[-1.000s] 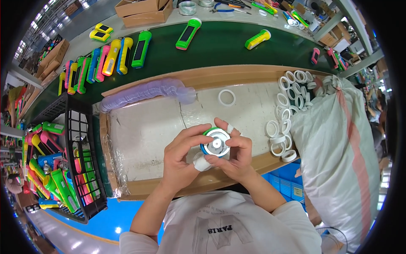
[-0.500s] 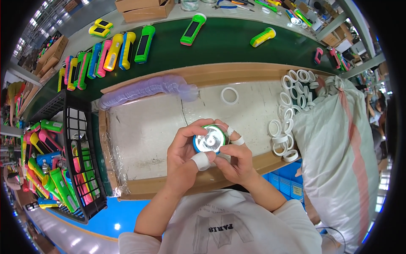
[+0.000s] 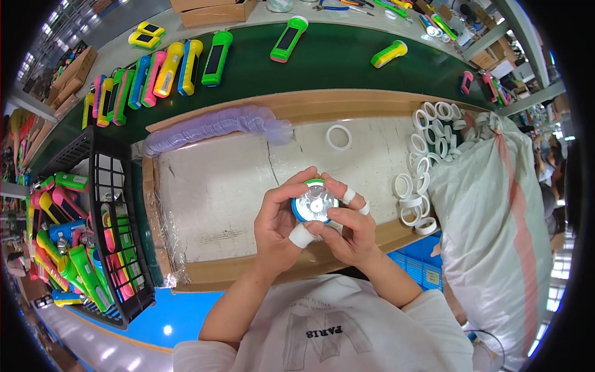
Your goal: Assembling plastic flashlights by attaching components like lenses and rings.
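Between my hands is a flashlight [image 3: 313,202], its round head turned up so that the silvery reflector under a clear lens shows. Its rim is blue and green; the rest of its body is hidden below. My left hand [image 3: 276,224] wraps round the left side, with white tape on the thumb. From the right, my right hand [image 3: 354,228] closes on the rim, its thumb and a finger at the near right edge; two of its fingers carry white tape. Beyond the hands, a single white ring [image 3: 338,137] lies flat in the cardboard tray [image 3: 211,214].
Stacked clear lens discs [image 3: 214,128] lie along the tray's far left side. Many white rings [image 3: 424,186] crowd its right end, beside a white woven sack [image 3: 489,211]. A black crate [image 3: 124,229] of flashlights stands left. More flashlights rest on the green conveyor belt [image 3: 341,56].
Both hands have shifted slightly right with the flashlight. The fingers have moved a little on its rim, and more of the green edge shows at the top.
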`<state>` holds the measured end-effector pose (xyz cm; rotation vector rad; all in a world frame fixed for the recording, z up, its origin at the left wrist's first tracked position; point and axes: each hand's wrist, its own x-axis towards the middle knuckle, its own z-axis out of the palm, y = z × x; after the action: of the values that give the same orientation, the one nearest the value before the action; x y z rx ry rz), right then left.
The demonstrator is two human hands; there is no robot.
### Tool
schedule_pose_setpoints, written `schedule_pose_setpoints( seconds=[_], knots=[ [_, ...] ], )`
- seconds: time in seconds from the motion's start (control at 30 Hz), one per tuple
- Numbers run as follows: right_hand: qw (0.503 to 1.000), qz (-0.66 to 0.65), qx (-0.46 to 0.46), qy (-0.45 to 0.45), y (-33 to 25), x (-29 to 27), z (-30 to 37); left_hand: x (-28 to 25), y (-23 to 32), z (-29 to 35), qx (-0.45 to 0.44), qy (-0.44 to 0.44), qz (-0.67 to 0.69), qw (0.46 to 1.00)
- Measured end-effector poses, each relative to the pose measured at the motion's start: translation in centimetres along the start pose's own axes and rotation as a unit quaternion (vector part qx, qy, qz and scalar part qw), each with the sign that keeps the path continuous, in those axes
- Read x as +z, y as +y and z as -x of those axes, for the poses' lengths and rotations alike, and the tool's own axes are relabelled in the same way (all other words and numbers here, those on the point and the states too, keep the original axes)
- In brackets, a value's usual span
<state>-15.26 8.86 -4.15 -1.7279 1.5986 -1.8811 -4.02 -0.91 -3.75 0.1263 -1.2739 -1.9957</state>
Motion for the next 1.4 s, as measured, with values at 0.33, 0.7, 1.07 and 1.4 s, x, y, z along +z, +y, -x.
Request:
schedule_pose_setpoints(
  seconds=[0.33,0.7,1.07,1.4],
  knots=[
    [0.998,0.048,-0.008,0.029,-0.8,1.3,-0.2,1.7,0.7,-0.1,-0.032,0.04,-0.007,0.999],
    [0.998,-0.026,0.055,0.016,-2.7,0.0,0.2,1.5,-0.3,0.3,0.033,-0.005,-0.028,0.999],
    [0.999,0.004,-0.018,0.036,-1.5,-0.7,0.9,1.8,-0.7,0.3,0.051,-0.009,-0.117,0.992],
    [0.998,-0.012,0.059,-0.012,-3.1,-2.0,-0.5,1.8,0.0,-0.3,0.017,0.009,-0.162,0.987]
  ],
)
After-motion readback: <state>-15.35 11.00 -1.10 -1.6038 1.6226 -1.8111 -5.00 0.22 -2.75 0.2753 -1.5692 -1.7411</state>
